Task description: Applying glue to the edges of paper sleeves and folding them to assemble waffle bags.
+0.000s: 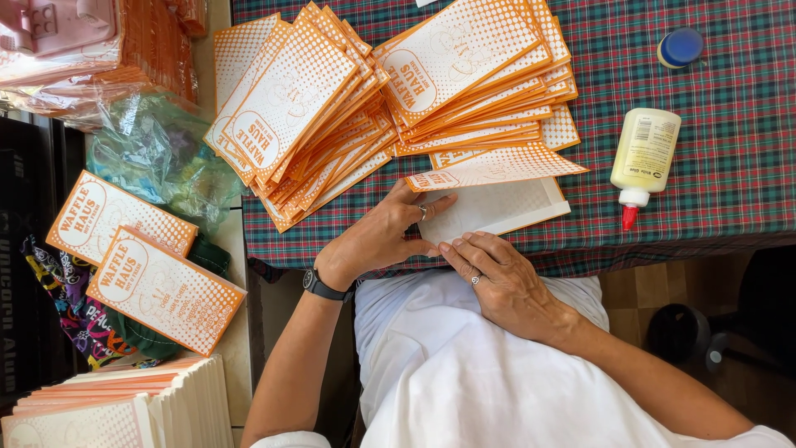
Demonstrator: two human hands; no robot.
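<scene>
Far left of the fingers: two finished orange-and-white paper bags (pixel 145 265) lying loose, a stack of flat bags (pixel 124 406) standing on edge below them, crumpled green plastic (pixel 157 158) above.

Left hand (pixel 381 236): forearm comes up from lower left, wrist bent, black watch (pixel 319 284) on it. Fingers spread flat, pressing on the left end of a white unfolded bag blank (pixel 493 207). Ring on one finger. Nothing gripped, palm down.

Bag blank sits at the table's near edge, under both sets of fingertips, partly tucked beneath the fanned pile of orange bags (pixel 381 91) just beyond the fingers.

Right hand (pixel 497 278): forearm enters from lower right across the white shirt (pixel 464 373). Fingers held together, slightly curled, tips pressing along the blank's near edge, touching the left hand's thumb area. Ring visible. Not closed around anything.

Right of the fingers, well apart: yellow glue bottle (pixel 645 153) lying on the plaid tablecloth (pixel 730 83), red nozzle pointing to the table edge. Blue cap (pixel 680 47) further beyond.
</scene>
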